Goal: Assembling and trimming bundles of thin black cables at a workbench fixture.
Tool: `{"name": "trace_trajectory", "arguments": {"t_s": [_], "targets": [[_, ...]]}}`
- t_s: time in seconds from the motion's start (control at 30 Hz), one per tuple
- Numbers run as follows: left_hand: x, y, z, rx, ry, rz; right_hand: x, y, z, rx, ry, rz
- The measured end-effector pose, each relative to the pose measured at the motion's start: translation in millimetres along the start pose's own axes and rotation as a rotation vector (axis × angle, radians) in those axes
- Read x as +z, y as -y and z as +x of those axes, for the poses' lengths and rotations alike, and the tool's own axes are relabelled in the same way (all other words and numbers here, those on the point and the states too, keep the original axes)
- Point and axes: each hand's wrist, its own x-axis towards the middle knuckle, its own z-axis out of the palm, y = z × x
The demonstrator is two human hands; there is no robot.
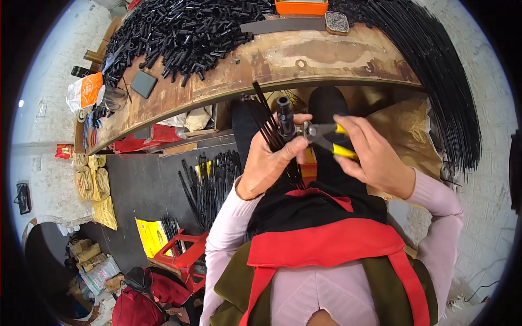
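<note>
My left hand [263, 165] is closed around a bundle of thin black rods [260, 117], which stick out above and below the fist. Between its thumb and fingers it also grips a short black tubular fitting [285, 117], its open end facing up. My right hand [375, 157] holds pliers [322, 130] by their yellow-tipped handles, which are spread apart. The metal jaws meet the fitting's side close to my left thumb; whether they bite on it cannot be made out. Both hands are over my lap, just before the bench edge.
Ahead lies a worn wooden bench [304, 60] with a heap of black fittings [185, 32], an orange container [302, 6] and a small square tin [337, 23]. Long black rods [443, 81] hang off its right end. At lower left are bundled rods [212, 185] and a red stool [182, 252].
</note>
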Motion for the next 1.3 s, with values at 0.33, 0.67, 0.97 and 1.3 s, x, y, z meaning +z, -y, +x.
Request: {"name": "trace_trajectory", "arguments": {"t_s": [0.33,0.67,0.97,1.3], "targets": [[-12.9,0.4,-1.2,0.012,0.154,-0.059,-29.1,-1.6,14.5,0.688,0.841,1.323],[-0.6,1.6,-5.7,-0.021,0.045,-0.088,-10.9,-10.1,5.2,0.122,0.265,0.258],[-7.1,8.8,-9.9,-0.063,0.118,-0.157,1.9,4.6,-1.2,0.566,0.528,0.891],[-19.6,4.5,-4.4,-0.053,0.225,-0.198,-15.5,7.8,19.9,0.687,0.768,1.168]]}}
